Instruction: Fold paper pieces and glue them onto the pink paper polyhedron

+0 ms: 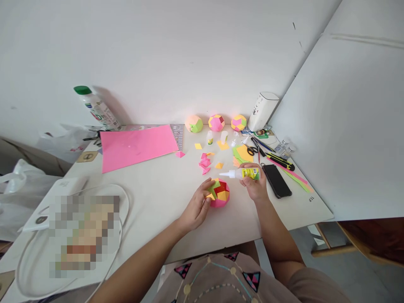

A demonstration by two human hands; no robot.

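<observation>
My left hand (198,204) is closed on the left side of a many-sided paper ball (220,203) in pink, orange and green. The ball rests on the table, with an opening in its top showing a red inside. A small yellow-orange paper piece (210,196) shows by my left fingertips; whether it is joined to the ball I cannot tell. My right hand (255,187) grips a glue bottle (249,173) with a yellow label. The bottle lies nearly level, its white nozzle pointing left, above and apart from the ball. Folded pink paper pieces (205,162) lie just beyond.
Three paper balls (216,123) stand along the wall. Right of my right hand are a black phone (277,181), scissors (251,150) and cutters (279,161). A pink sheet (139,147) lies at the back left, near a white bottle (99,110). A white cable (126,210) loops at left.
</observation>
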